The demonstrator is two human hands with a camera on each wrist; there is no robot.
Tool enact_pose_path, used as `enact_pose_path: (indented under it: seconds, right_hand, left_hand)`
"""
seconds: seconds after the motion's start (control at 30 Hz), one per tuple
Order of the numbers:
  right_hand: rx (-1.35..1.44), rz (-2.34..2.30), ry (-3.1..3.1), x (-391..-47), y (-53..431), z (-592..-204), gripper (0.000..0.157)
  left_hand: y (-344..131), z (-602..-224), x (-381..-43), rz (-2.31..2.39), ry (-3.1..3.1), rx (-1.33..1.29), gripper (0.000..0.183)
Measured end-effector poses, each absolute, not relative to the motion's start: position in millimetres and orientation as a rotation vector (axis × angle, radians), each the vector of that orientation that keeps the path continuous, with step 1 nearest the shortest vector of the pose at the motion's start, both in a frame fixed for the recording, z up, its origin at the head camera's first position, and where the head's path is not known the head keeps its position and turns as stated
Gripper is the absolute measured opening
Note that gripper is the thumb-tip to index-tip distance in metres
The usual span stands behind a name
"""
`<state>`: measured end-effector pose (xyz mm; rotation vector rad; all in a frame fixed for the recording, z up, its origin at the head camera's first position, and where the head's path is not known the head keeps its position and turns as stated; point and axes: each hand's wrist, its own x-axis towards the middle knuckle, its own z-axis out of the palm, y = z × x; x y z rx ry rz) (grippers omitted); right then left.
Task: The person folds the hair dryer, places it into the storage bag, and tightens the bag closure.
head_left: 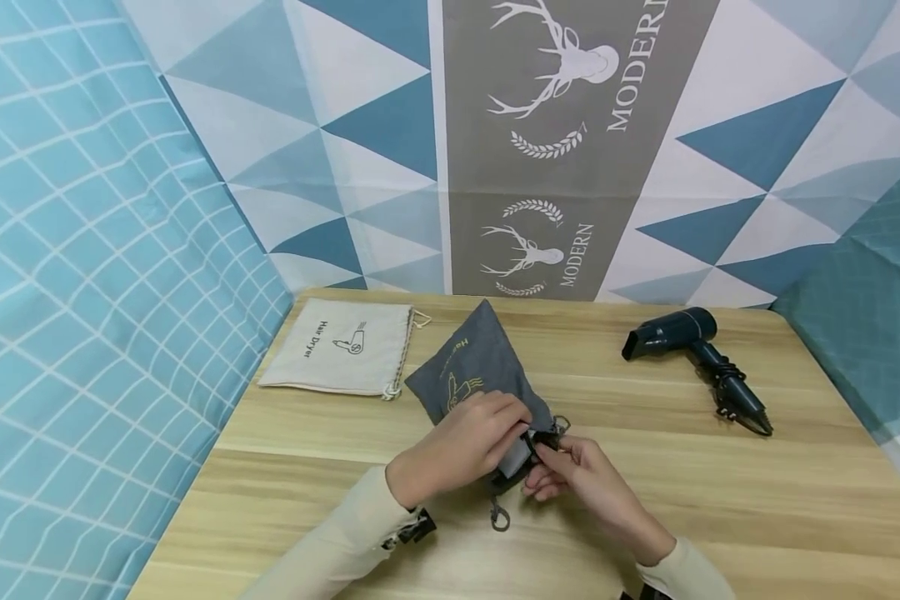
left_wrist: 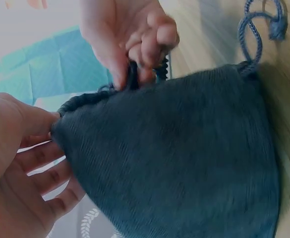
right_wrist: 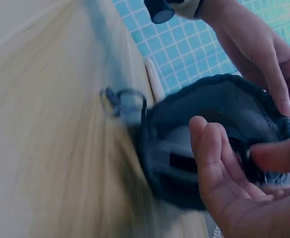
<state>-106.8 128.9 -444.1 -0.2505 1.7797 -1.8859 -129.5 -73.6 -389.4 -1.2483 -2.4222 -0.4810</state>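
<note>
A dark grey drawstring bag [head_left: 487,354] with a yellow hair dryer print lies at the middle of the table, its mouth held open toward me. My left hand [head_left: 465,437] grips the bag's rim between thumb and fingers, seen close in the left wrist view. At the mouth, my right hand [head_left: 585,479] pinches a black piece [left_wrist: 133,75] between thumb and fingers. Coiled black cord [left_wrist: 162,69] shows beside those fingertips. The bag's inside [right_wrist: 179,136] is partly visible in the right wrist view; fingers cover what lies deeper. A drawstring loop [head_left: 500,518] hangs at the near corner.
At the back left lies a flat cream drawstring bag [head_left: 345,346] printed "Hair Dryer". A dark hair dryer [head_left: 675,333] rests at the right, its cord wrapped round the handle. Patterned cloth [head_left: 378,150] hangs behind the wooden table [head_left: 307,500].
</note>
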Motion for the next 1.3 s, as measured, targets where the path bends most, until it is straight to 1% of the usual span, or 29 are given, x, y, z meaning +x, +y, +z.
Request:
enact_pose_path:
  seconds: [0.07, 0.27, 0.37, 0.63, 0.83, 0.97, 1.1, 1.2, 1.3]
  right_hand:
    - [-0.225, -1.876, 1.732, -105, 129, -447, 0.047]
    - [-0.235, -2.133, 1.311, -95, 124, -455, 0.03]
    - [-0.273, -2.262, 1.107, -93, 117, -452, 0.029]
    - [-0.336, -2.411, 0.929, -94, 93, -443, 0.019]
    - [-0.233, -2.38, 1.073, -92, 90, -447, 0.026]
    - [-0.183, -2.342, 1.319, -93, 94, -454, 0.031]
    - [0.004, -2.256, 1.626, -94, 100, -462, 0.03]
    - [0.134, -2.162, 1.747, -96, 109, -466, 0.028]
    - [0.103, -1.999, 1.865, -100, 119, -467, 0.04]
  left_hand:
    - [-73, -391, -131, -0.509, -2.422, -1.241, 0.013]
    - [-71, -395, -134, -0.639, -2.404, -1.272, 0.013]
    - [-72, -391, -133, -0.699, -2.376, -1.264, 0.015]
    - [-68, -380, -115, -0.693, -2.3, -1.299, 0.017]
    - [-57, -388, -105, -0.624, -2.315, -1.352, 0.014]
    - [-53, -396, -107, -0.632, -2.349, -1.378, 0.014]
    - [-54, -405, -116, -0.709, -2.381, -1.404, 0.015]
    - [-58, -408, -123, -0.725, -2.403, -1.411, 0.015]
    - [-65, -408, -127, -0.607, -2.448, -1.342, 0.015]
